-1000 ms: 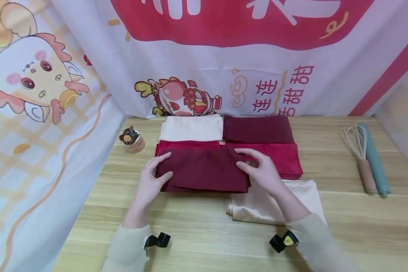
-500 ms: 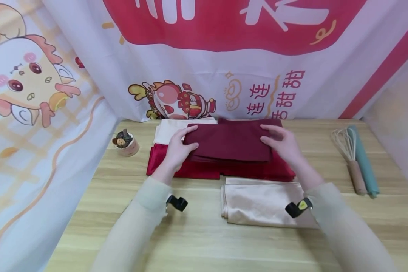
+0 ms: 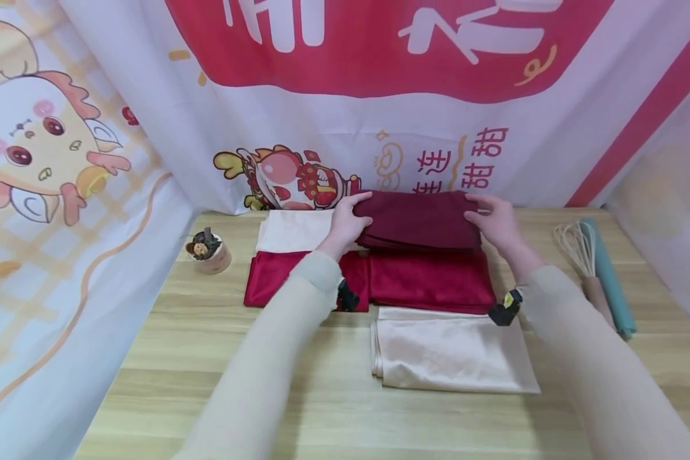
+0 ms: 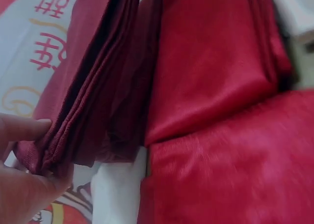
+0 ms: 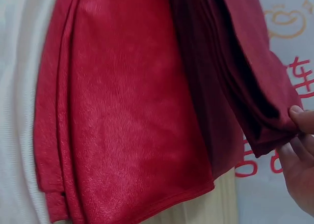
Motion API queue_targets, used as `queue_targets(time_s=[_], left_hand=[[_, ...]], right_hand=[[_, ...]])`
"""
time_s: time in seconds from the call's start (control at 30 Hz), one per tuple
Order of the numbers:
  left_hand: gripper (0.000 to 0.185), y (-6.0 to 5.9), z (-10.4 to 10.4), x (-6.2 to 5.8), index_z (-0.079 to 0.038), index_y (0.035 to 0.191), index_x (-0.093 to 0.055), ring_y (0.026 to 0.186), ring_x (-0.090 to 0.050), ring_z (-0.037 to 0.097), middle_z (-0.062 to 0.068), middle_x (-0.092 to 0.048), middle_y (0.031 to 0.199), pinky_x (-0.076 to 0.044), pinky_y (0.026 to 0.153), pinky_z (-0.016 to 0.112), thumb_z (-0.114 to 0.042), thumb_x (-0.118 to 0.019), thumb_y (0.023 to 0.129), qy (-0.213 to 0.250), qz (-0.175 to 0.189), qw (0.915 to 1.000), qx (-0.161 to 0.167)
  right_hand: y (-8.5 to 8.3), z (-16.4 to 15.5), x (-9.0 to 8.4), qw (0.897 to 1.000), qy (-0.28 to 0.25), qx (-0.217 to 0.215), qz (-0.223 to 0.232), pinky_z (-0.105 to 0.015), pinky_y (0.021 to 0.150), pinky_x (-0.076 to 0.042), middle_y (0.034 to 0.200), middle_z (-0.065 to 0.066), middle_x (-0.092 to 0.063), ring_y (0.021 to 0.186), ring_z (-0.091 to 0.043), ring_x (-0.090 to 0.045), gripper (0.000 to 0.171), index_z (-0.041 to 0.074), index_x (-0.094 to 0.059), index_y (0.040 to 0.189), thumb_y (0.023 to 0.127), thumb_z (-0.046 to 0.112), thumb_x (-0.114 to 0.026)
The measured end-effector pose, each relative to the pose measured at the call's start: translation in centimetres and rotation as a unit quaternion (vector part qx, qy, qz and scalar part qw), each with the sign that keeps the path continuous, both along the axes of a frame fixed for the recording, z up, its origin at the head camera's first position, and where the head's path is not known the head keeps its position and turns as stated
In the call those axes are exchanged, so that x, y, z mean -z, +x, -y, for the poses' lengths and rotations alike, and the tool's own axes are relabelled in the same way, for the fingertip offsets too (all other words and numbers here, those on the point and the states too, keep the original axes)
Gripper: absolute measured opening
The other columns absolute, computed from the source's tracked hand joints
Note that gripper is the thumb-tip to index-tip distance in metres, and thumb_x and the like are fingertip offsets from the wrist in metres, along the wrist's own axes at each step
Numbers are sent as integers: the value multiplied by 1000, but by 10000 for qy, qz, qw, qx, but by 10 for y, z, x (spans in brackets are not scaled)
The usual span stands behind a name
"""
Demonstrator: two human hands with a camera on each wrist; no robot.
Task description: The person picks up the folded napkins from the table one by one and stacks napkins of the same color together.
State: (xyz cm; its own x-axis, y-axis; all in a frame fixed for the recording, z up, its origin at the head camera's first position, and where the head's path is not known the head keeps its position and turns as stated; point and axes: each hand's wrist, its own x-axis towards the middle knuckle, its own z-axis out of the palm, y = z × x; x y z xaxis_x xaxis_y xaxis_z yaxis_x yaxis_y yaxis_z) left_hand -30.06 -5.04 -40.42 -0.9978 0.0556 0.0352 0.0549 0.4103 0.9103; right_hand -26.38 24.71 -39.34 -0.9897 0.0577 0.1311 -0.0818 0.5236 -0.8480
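Both hands hold a folded maroon cloth (image 3: 416,220) by its two short ends, at the back of the table. My left hand (image 3: 347,223) pinches the left end, thumb and fingers on either side of the folds in the left wrist view. The right end is pinched by my right hand (image 3: 497,223). Another folded maroon cloth (image 5: 201,86) lies beneath, mostly hidden in the head view. In front lie a folded red cloth (image 3: 431,279) and, to its left, a second red cloth (image 3: 270,278). A white cloth (image 3: 293,231) sits behind the left red one.
A folded cream satin cloth (image 3: 454,351) lies nearest the front. At the right are a whisk (image 3: 577,249) with a wooden handle and a teal rolled item (image 3: 609,281). A small decorated cup (image 3: 209,252) stands at the left. A printed curtain (image 3: 299,121) hangs behind the table.
Both hands have carried the maroon cloth from above the left red cloth to the right and back, over the other maroon cloth. The head view has shifted slightly.
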Motion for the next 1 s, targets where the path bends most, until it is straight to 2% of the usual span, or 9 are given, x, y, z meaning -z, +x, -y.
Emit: queue_targets(time_s=[0.13, 0.27, 0.4, 0.57, 0.67, 0.77, 0.87, 0.93, 1.0], left_hand=[[58, -3, -9, 9, -18, 131, -61, 128, -39, 21, 9, -47, 136, -32, 104, 27, 9, -64, 79, -196, -219, 9995, -91], [59, 0, -14, 19, -13, 131, -60, 127, -41, 23, 13, -46, 136, -33, 104, 29, 11, -59, 78, -271, -249, 9993, -119], [57, 3, -14, 24, -10, 135, -56, 126, -41, 27, 17, -44, 135, -32, 105, 31, 8, -58, 81, -469, -195, 9987, 13], [52, 4, -11, 23, -8, 137, -52, 127, -39, 27, 18, -42, 136, -31, 106, 31, -1, -62, 86, -847, -144, 9959, 267], [52, 5, -12, 24, -9, 139, -51, 128, -39, 28, 19, -42, 137, -30, 107, 31, -5, -62, 88, -1128, -159, 9925, 446], [51, 7, -12, 26, -6, 138, -51, 128, -39, 29, 21, -44, 136, -29, 108, 32, -5, -63, 88, -1279, -277, 9902, 491], [51, 10, -12, 28, -4, 136, -52, 127, -41, 30, 22, -45, 135, -30, 107, 33, -6, -65, 87, -1307, -401, 9900, 357], [50, 12, -12, 29, -4, 136, -53, 128, -41, 29, 21, -44, 136, -30, 107, 33, -8, -66, 88, -1348, -482, 9894, 243], [49, 14, -13, 29, -6, 136, -53, 129, -40, 28, 21, -44, 137, -30, 107, 33, -10, -66, 88, -1399, -619, 9881, 143]], right_hand=[[-8, -4, 13, 9986, 486, -114, -175, -47, 90, -47, 130, -30, -50, 111, -44, -55, 41, 2, -54, 133, 92, 3, -57], [-15, -3, 26, 9946, 1014, -213, 15, -47, 88, -46, 137, -30, -44, 112, -43, -54, 43, 2, -51, 136, 93, -1, -52], [-18, 1, 30, 9942, 1041, -113, 246, -50, 90, -44, 140, -31, -39, 116, -43, -49, 46, -1, -45, 139, 93, -7, -47], [-20, -2, 30, 9941, 1078, -28, 120, -48, 88, -41, 139, -31, -40, 117, -39, -45, 51, -4, -46, 138, 88, -16, -40], [-20, -6, 29, 9915, 1290, -70, 123, -49, 90, -38, 138, -32, -41, 117, -39, -42, 55, -5, -46, 137, 84, -17, -37], [-20, -8, 28, 9845, 1672, -410, 332, -52, 102, -32, 139, -35, -35, 124, -44, -37, 55, -8, -39, 140, 85, -14, -39], [-18, -7, 31, 9700, 2204, -901, 488, -56, 108, -21, 142, -40, -26, 131, -51, -25, 56, -11, -29, 143, 89, -8, -43], [-16, -6, 33, 9649, 2301, -1127, 579, -56, 110, -15, 144, -41, -17, 134, -53, -17, 58, -11, -23, 144, 91, -3, -45], [-12, -7, 33, 9640, 2299, -1218, 550, -57, 110, -12, 145, -42, -11, 134, -54, -13, 60, -12, -21, 145, 93, 1, -48]])
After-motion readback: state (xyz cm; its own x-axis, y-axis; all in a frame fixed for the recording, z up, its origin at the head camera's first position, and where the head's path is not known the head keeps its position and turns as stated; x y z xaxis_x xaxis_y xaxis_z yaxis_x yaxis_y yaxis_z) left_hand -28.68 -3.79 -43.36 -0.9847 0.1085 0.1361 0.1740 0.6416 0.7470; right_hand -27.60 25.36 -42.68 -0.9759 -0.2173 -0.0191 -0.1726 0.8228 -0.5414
